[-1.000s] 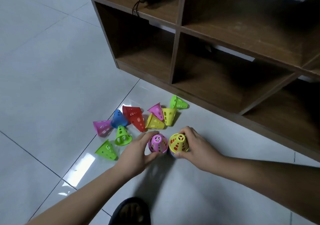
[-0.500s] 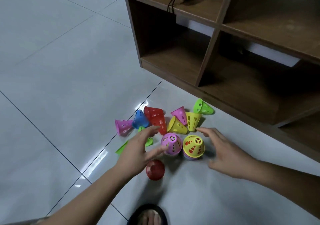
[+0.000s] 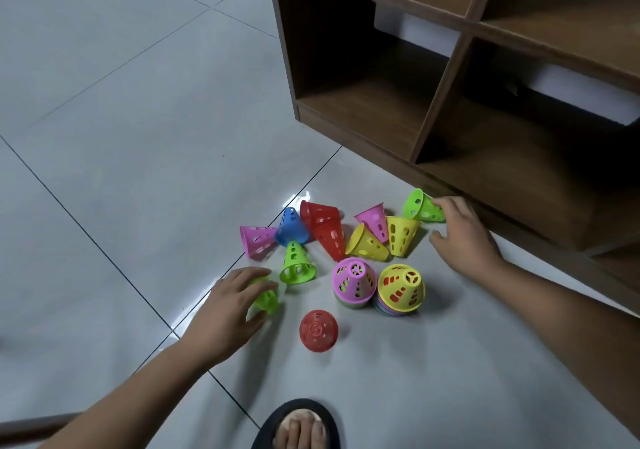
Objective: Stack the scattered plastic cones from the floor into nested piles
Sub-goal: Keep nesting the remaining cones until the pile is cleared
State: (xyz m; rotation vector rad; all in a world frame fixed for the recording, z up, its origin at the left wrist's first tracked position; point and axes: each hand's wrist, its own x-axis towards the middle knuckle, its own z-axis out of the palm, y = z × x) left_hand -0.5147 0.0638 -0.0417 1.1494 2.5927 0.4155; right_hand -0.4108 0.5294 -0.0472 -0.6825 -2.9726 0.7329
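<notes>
While left hand point(image 3: 228, 310) grips green cone point(image 3: 269, 299), right hand point(image 3: 464, 237) touches another point(image 3: 420, 207).

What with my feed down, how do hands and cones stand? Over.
Left hand grips lying green cone. Right hand touches shelf-side green cone. Pink-topped pile and yellow-topped pile standing; other cones loose. Nothing blocking.

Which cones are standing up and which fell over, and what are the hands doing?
pink-topped pile: upright, nested
yellow-topped pile: upright, nested
lone red cone: upright
blue cone: upright
middle green cone: upright
left pink cone: on its side
long red cone: on its side
left hand: grips a toppled green cone
right hand: touches the green cone by the shelf, lying sideways
</notes>
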